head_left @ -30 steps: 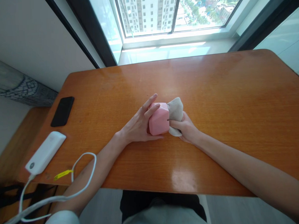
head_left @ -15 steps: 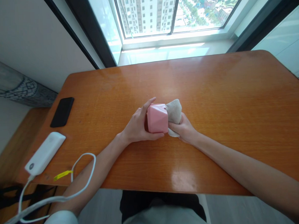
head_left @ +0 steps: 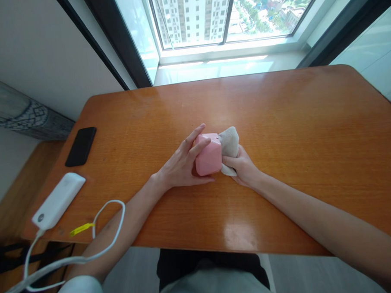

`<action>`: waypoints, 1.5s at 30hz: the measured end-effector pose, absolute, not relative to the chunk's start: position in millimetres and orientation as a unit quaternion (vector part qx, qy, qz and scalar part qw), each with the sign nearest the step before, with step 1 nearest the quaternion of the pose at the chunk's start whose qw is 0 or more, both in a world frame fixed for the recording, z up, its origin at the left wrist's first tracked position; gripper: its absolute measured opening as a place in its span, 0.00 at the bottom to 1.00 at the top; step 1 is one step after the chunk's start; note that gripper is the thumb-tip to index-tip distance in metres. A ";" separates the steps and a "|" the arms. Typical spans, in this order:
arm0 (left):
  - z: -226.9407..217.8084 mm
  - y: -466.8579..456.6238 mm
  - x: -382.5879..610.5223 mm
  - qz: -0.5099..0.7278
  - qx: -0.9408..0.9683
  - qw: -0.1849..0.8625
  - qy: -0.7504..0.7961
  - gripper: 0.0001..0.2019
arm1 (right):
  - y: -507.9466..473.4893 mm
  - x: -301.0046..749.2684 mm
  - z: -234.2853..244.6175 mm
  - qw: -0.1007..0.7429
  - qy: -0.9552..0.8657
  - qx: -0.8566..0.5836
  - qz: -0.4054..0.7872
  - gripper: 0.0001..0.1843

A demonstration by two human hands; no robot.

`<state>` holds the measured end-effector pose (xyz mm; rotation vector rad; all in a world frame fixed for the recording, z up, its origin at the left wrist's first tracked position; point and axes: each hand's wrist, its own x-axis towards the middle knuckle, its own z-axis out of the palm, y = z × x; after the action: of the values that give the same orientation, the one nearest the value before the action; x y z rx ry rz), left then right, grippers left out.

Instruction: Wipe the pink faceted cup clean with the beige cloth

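A small pink faceted box stands near the middle of the orange wooden table. My left hand wraps around its left side, thumb below and fingers over the top edge. My right hand grips a bunched beige cloth and presses it against the box's right side.
A black phone lies flat at the table's left edge. In front of it sits a white power bank with a white cable looping off the near edge. A window runs behind the table's far side.
The pink box has tilted slightly in my left hand and the cloth has shifted a little up along its right side. Both hands stay in the same spot.
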<state>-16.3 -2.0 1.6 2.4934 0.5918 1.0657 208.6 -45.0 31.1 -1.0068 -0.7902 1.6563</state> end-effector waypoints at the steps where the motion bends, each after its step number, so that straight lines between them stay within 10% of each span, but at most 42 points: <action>1: 0.8 -2.2 -16.7 0.375 0.885 0.177 0.212 0.62 | -44.9 208.3 31.2 0.500 -0.326 -0.417 0.685 0.22; 45: 43.6 -20.5 -4.2 0.332 0.732 0.387 0.452 0.42 | -47.0 216.4 11.4 0.461 -0.460 -0.412 0.637 0.24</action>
<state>-4.2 -20.5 43.6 1.8636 1.1509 0.8441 216.4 -47.0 11.4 -1.0133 -1.1329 1.5674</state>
